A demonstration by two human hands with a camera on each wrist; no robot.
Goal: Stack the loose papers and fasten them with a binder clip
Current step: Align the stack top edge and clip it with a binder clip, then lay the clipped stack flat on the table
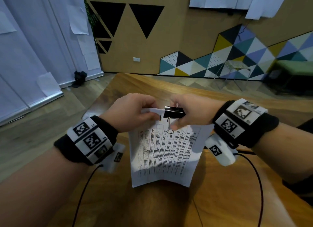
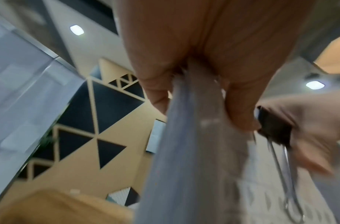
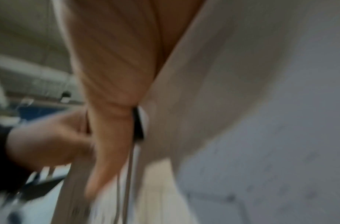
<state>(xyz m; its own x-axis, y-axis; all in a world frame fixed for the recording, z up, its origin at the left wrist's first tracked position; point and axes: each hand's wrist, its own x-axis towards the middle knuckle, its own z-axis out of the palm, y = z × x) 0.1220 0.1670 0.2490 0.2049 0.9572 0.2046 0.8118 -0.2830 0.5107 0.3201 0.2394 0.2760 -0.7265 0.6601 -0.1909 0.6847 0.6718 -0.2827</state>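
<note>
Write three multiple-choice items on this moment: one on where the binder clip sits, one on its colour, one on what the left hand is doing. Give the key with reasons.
1. Where is the binder clip?
A. On the top edge of the papers
B. Lying on the table
C. On the papers' bottom edge

2. What colour is the clip's body?
A. Red
B. Black
C. White

3. What is the left hand doing?
A. Resting flat on the table
B. Hanging idle
C. Pinching the papers near the top, left of the clip

Key: 1 A, the head view shows the clip straddling the top edge, with the right hand on it. 2 B, its body is black with silver wire handles. 3 C, the left wrist view shows thumb and fingers closed on the sheets.
</note>
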